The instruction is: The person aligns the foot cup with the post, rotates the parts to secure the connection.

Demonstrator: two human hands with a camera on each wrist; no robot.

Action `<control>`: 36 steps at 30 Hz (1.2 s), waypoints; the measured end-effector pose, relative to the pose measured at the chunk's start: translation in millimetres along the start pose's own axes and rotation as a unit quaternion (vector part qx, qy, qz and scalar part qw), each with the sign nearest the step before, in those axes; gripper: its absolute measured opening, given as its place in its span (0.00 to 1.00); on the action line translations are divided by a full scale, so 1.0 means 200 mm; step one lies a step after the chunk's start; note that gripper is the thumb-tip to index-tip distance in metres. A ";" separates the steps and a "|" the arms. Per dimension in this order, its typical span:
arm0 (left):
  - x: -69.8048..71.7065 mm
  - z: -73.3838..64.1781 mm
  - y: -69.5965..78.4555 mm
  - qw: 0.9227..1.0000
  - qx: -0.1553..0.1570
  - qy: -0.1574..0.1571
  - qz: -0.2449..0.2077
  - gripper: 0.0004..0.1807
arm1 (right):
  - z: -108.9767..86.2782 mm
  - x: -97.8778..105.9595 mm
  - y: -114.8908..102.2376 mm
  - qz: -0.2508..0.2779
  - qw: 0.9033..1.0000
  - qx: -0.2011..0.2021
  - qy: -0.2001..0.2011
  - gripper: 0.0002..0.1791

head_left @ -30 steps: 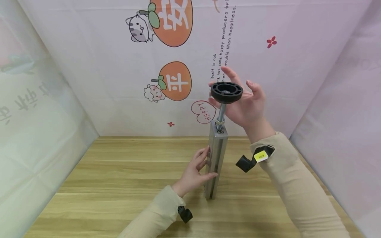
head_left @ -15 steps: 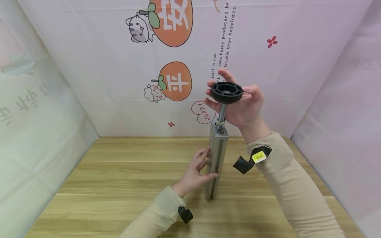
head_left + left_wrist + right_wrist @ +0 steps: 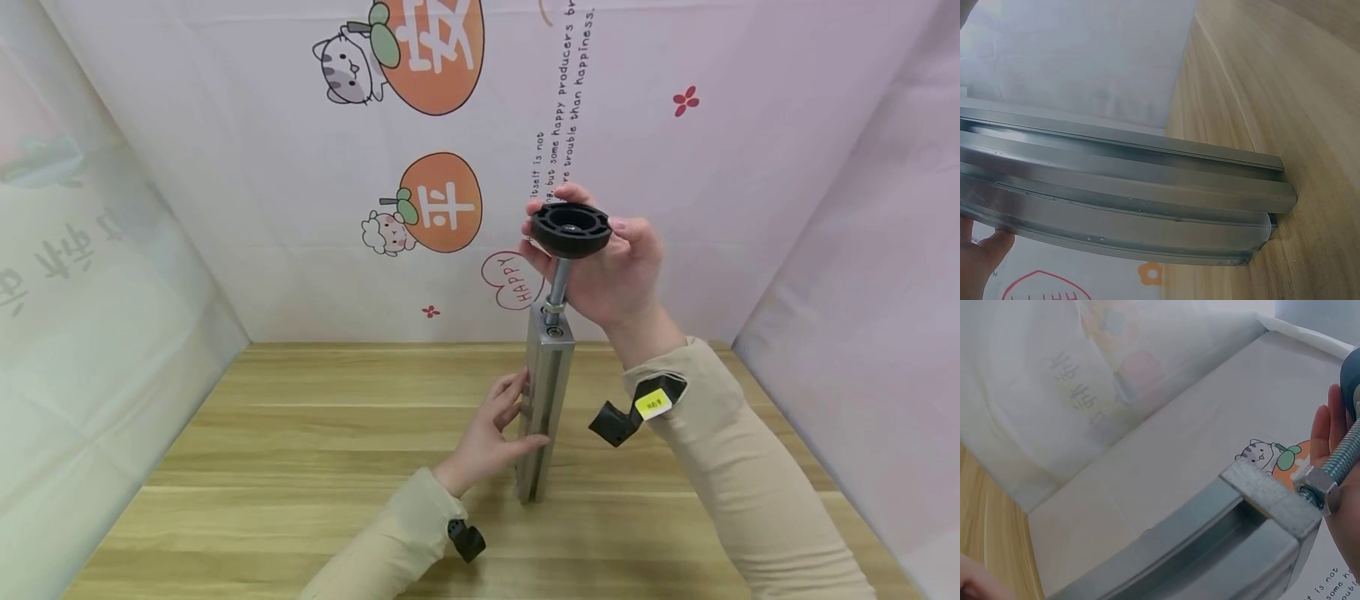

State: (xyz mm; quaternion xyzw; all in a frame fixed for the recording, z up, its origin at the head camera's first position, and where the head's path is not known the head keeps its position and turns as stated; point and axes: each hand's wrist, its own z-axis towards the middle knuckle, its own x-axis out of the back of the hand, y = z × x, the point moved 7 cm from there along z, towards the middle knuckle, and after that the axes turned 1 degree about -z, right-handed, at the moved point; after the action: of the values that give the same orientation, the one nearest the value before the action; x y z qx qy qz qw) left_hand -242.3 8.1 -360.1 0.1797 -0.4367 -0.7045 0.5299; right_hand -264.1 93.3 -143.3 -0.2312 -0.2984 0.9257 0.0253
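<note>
A silver aluminium profile (image 3: 545, 400) stands upright on the wooden table. My left hand (image 3: 491, 435) grips its lower half, thumb on the near side and fingers on the far side. From its top end rises a threaded rod (image 3: 558, 282) with a hex nut (image 3: 1319, 486) close to the end plate. The rod carries a round black levelling foot (image 3: 572, 232). My right hand (image 3: 618, 267) holds that foot by its rim, thumb at the right and fingers curled around the left and back. In the left wrist view the profile's lower end (image 3: 1260, 231) meets the table.
The wooden table (image 3: 300, 450) extends around the profile. Behind it hangs a white printed cloth (image 3: 300, 208), with more cloth at the left (image 3: 90, 275) and right (image 3: 840, 275). Black camera mounts (image 3: 615, 423) sit on both wrists.
My right hand's thumb and fingers have closed from a loose spread onto the black levelling foot. My left hand and the profile stay in place.
</note>
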 end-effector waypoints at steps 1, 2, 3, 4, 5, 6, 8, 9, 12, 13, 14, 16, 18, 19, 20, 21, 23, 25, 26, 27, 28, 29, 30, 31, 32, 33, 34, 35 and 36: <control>0.00 0.00 0.00 1.000 0.000 0.000 0.001 0.49 | 0.00 0.01 0.00 -0.008 1.000 0.004 0.005 0.21; 0.00 0.00 0.00 1.000 0.000 0.001 0.001 0.49 | -0.01 0.01 0.00 -0.017 1.000 0.006 0.011 0.20; 0.00 0.00 0.00 1.000 0.001 0.000 0.000 0.49 | -0.01 0.02 -0.01 -0.025 1.000 0.009 0.016 0.20; 0.00 0.00 0.00 1.000 0.002 0.000 0.000 0.50 | -0.02 0.02 -0.01 -0.035 0.999 0.011 0.020 0.19; 0.00 0.00 0.00 1.000 0.003 0.001 0.000 0.50 | -0.02 0.03 -0.01 -0.047 0.999 0.012 0.024 0.18; 0.00 0.00 0.00 1.000 0.003 0.001 0.000 0.50 | -0.02 0.03 -0.02 -0.060 0.998 0.014 0.026 0.18; 0.00 0.00 0.00 1.000 0.003 0.001 0.000 0.50 | -0.02 0.04 -0.02 -0.084 0.996 0.015 0.027 0.17; 0.00 -0.01 0.00 1.000 0.002 0.001 0.000 0.50 | -0.02 0.04 -0.02 -0.095 0.995 0.017 0.026 0.16; 0.01 -0.01 0.00 1.000 -0.002 0.003 0.002 0.50 | -0.03 0.04 -0.03 -0.129 0.991 0.026 0.025 0.16; 0.01 -0.01 0.00 1.000 -0.002 0.004 0.003 0.49 | -0.03 0.04 -0.03 -0.143 0.989 0.030 0.026 0.15; 0.01 -0.01 0.00 1.000 -0.003 0.004 0.004 0.49 | -0.03 0.04 -0.04 -0.159 0.986 0.035 0.029 0.15; 0.00 -0.01 0.00 1.000 -0.004 0.003 0.002 0.49 | -0.03 0.03 -0.05 -0.201 0.978 0.044 0.045 0.13; 0.00 -0.01 0.00 1.000 -0.005 0.002 -0.001 0.49 | -0.04 0.03 -0.08 -0.247 0.965 0.048 0.073 0.11; 0.00 -0.01 0.00 1.000 -0.007 0.002 -0.002 0.49 | -0.05 0.02 -0.09 -0.268 0.958 0.049 0.092 0.11; 0.00 -0.01 0.00 1.000 -0.009 0.001 -0.004 0.49 | -0.05 0.02 -0.10 -0.289 0.950 0.047 0.112 0.10; 0.00 -0.01 0.00 1.000 -0.010 0.000 -0.006 0.50 | -0.06 0.02 -0.11 -0.307 0.941 0.044 0.132 0.10; 0.00 -0.01 0.00 1.000 -0.013 0.000 -0.008 0.50 | -0.07 0.01 -0.13 -0.340 0.924 0.039 0.168 0.12; 0.00 -0.01 -0.01 1.000 -0.015 0.000 -0.009 0.50 | -0.08 -0.01 -0.14 -0.368 0.908 0.034 0.196 0.17; 0.00 -0.01 -0.01 1.000 -0.016 -0.001 -0.011 0.50 | -0.08 -0.01 -0.15 -0.383 0.900 0.032 0.208 0.19; 0.00 -0.01 -0.01 1.000 -0.018 0.000 -0.012 0.50 | -0.08 -0.02 -0.15 -0.395 0.892 0.031 0.216 0.21; 0.00 -0.01 -0.01 1.000 -0.018 0.000 -0.012 0.50 | -0.09 -0.03 -0.16 -0.406 0.886 0.031 0.221 0.22; 0.00 0.00 -0.01 1.000 -0.018 0.001 -0.012 0.50 | -0.09 -0.03 -0.16 -0.415 0.881 0.031 0.225 0.23; 0.00 0.00 -0.01 1.000 -0.019 0.001 -0.012 0.50 | -0.09 -0.04 -0.16 -0.426 0.874 0.030 0.230 0.24; 0.00 0.00 0.00 1.000 -0.019 0.002 -0.012 0.50 | -0.09 -0.05 -0.17 -0.438 0.868 0.029 0.233 0.25; 0.00 0.00 0.00 1.000 -0.019 0.002 -0.012 0.50 | -0.09 -0.05 -0.17 -0.447 0.863 0.028 0.235 0.25; 0.00 0.00 0.00 1.000 -0.018 0.003 -0.012 0.50 | -0.09 -0.06 -0.17 -0.458 0.856 0.027 0.236 0.25; 0.00 0.00 0.00 1.000 -0.018 0.003 -0.013 0.50 | -0.09 -0.07 -0.18 -0.470 0.850 0.026 0.238 0.25; 0.00 0.00 0.00 1.000 -0.020 0.003 -0.014 0.50 | -0.09 -0.07 -0.18 -0.482 0.842 0.024 0.242 0.24; 0.00 0.00 0.00 1.000 -0.020 0.002 -0.014 0.50 | -0.09 -0.08 -0.18 -0.495 0.833 0.024 0.246 0.24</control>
State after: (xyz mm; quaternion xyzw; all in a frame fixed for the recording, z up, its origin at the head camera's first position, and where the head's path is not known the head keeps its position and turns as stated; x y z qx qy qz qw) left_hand -242.2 8.3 -359.7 0.1767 -0.4188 -0.7202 0.5242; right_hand -245.5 130.4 -129.8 -0.2722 -0.3347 0.7090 0.5579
